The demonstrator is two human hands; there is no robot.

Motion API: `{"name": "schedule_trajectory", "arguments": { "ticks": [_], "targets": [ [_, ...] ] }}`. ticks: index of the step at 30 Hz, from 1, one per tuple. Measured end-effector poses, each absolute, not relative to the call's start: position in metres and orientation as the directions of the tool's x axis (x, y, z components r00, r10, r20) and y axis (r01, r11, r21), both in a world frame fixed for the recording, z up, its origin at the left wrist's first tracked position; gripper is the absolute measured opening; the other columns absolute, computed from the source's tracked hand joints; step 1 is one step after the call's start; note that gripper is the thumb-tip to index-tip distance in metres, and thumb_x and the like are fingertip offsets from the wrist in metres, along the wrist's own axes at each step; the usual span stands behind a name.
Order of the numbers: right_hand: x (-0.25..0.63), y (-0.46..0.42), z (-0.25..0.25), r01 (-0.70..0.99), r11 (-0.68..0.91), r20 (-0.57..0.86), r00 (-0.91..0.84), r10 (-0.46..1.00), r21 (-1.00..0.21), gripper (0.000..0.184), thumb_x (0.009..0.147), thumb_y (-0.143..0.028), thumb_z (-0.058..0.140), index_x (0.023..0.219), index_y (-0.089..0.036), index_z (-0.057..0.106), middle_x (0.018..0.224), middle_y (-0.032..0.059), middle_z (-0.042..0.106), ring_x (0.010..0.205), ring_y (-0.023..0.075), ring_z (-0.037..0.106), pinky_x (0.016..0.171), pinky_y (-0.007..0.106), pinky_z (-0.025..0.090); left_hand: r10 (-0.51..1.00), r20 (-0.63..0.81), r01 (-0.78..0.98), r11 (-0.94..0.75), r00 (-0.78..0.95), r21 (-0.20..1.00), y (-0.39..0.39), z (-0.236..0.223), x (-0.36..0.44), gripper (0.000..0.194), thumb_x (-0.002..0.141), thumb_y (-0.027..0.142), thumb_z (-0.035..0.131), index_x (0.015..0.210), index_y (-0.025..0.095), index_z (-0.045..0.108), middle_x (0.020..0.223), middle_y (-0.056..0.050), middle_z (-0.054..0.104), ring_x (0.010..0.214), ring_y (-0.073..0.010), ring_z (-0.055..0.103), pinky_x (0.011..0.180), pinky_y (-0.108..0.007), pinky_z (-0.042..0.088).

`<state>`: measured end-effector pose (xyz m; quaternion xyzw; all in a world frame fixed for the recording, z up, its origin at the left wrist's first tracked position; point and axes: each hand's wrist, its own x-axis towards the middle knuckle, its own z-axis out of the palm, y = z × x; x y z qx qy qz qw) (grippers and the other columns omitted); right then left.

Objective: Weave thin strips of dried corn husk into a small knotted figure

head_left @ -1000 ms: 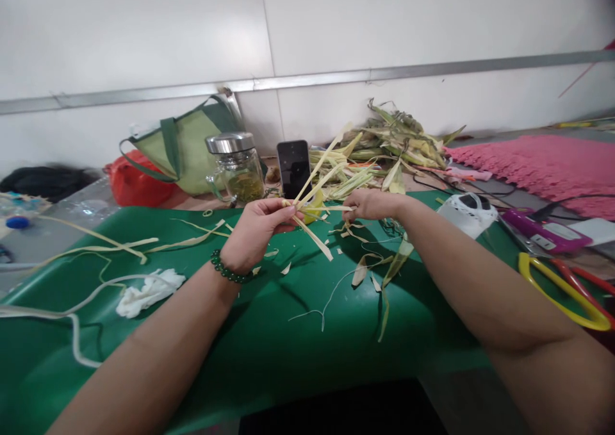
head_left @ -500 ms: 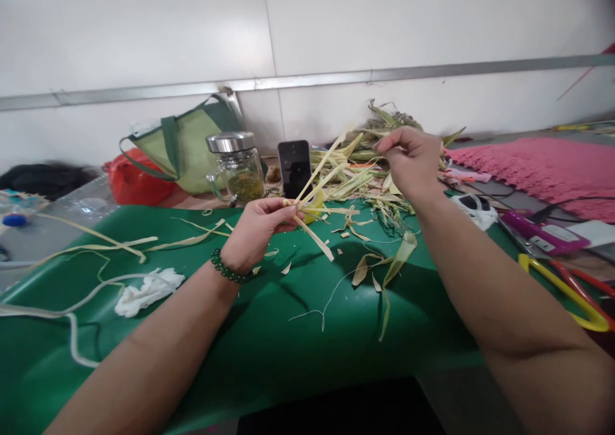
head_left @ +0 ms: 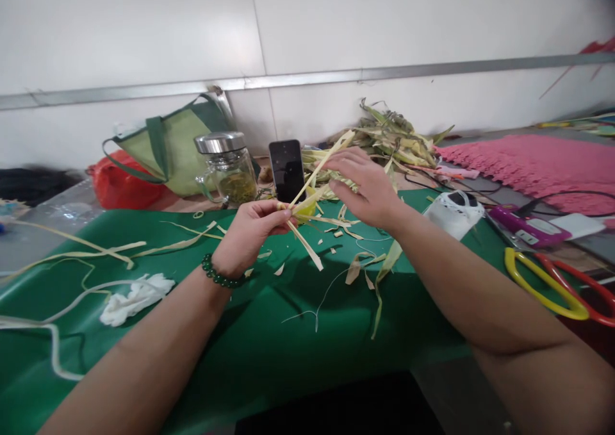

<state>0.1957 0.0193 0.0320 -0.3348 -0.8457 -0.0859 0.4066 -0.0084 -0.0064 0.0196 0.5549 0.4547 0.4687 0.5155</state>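
My left hand (head_left: 257, 229), with a green bead bracelet at the wrist, pinches a bundle of pale corn husk strips (head_left: 307, 248) between thumb and fingers. The strips fan out from the pinch, some up to the right and others down over the green mat. Close to the upper strips is my right hand (head_left: 362, 188), fingers stretched out and thumb apart. Whether its fingertips touch a strip, I cannot tell. Behind it lies a heap of dried corn husks (head_left: 398, 134). Husk scraps (head_left: 353, 271) and a thin thread (head_left: 331, 287) lie on the mat.
A phone (head_left: 287, 169) stands upright behind my left hand, beside a lidded glass jar (head_left: 233, 175) and a green bag (head_left: 187, 159). Scissors (head_left: 548, 287) with yellow and red handles lie right, near a purple device (head_left: 528, 225). White tissue (head_left: 137, 297) rests on the green mat (head_left: 288, 358).
My right hand went from low beside the strips up to the husk heap, then came back left to the upper strips with its fingers opened. The left hand keeps its pinch. The view shifted slightly.
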Motion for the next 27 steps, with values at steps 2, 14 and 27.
{"name": "schedule_trajectory", "arguments": {
  "ticks": [2,14,27],
  "targets": [
    [0.192,0.017,0.031,0.597,0.79,0.731,-0.475,0.489,-0.141,0.028,0.089,-0.025,0.039,0.108,-0.019,0.06,0.11,0.0063,0.064,0.106,0.0204,0.054,0.096,0.038,0.038,0.988,0.059,0.031,-0.064,0.145,0.997,-0.007,0.02,-0.008,0.012,0.057,0.025,0.076,0.063,0.016,0.07,0.062,-0.002,0.068,0.06,-0.0121,0.062,0.062,-0.023,0.052],
    [0.175,0.012,0.017,0.501,0.815,0.776,-0.374,0.507,-0.291,0.02,0.085,-0.034,0.058,0.08,-0.019,0.071,0.083,0.0028,0.072,0.081,0.0174,0.065,0.077,0.03,0.048,0.984,0.081,0.047,-0.09,0.156,0.995,-0.005,0.011,-0.003,0.016,0.058,0.029,0.075,0.067,0.015,0.073,0.067,-0.002,0.07,0.063,-0.0127,0.062,0.064,-0.023,0.051],
    [0.168,0.004,0.009,0.422,0.904,0.811,-0.504,0.298,-0.07,0.018,0.089,-0.024,0.051,0.091,-0.018,0.068,0.086,0.0046,0.071,0.077,0.0139,0.065,0.068,0.026,0.052,0.981,0.107,-0.008,-0.107,0.16,0.994,-0.007,0.007,0.003,0.007,0.059,0.02,0.069,0.061,0.013,0.068,0.056,0.001,0.063,0.055,-0.009,0.056,0.059,-0.021,0.048]
  ]
}}
